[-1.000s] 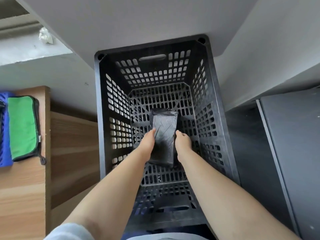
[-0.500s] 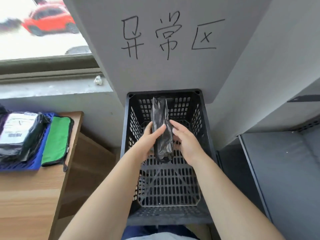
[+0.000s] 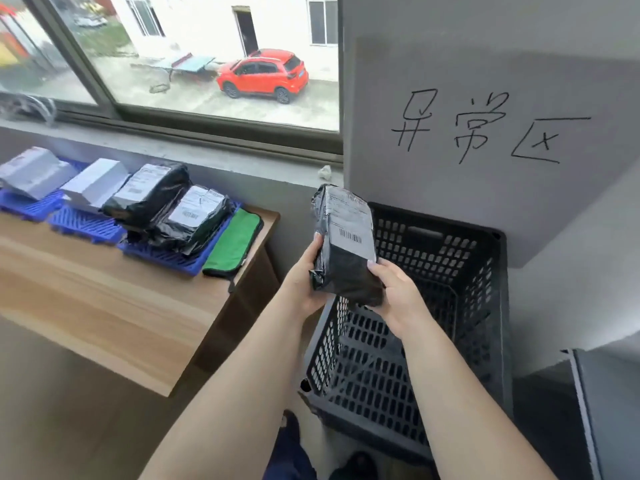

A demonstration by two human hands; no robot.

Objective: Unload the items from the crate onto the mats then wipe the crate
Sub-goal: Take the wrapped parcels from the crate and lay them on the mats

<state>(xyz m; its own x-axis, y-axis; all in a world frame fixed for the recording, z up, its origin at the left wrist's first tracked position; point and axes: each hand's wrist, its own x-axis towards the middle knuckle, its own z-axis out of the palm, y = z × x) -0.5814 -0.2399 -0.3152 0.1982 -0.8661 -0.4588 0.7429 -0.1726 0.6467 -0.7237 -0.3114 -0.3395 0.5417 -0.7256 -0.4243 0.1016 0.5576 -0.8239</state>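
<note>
Parcel: a black plastic-wrapped parcel (image 3: 346,244) is held up in the air between both hands, over the near-left rim of the crate (image 3: 433,306).
Long axis: runs from the hands up and away, roughly upright with a slight lean; its lower end sits between the palms, its upper end points toward the window sill.
Label: a white shipping label with a barcode faces the camera on its upper half; the print is too small to read.
Left hand: the left hand (image 3: 304,275) grasps the parcel's left edge, thumb on the front.
Right hand: the right hand (image 3: 394,289) grips the lower right corner, fingers curled round it.
Crate: black, perforated, just below and right of the hands.
Mats: blue mats (image 3: 86,223) on the wooden table (image 3: 104,306), well left of the left hand, carry other parcels (image 3: 173,209) with labels I cannot read; a green cloth (image 3: 235,240) lies at their right end.
Writing: handwritten characters "异常区" (image 3: 485,129) on the grey wall above the right hand.
</note>
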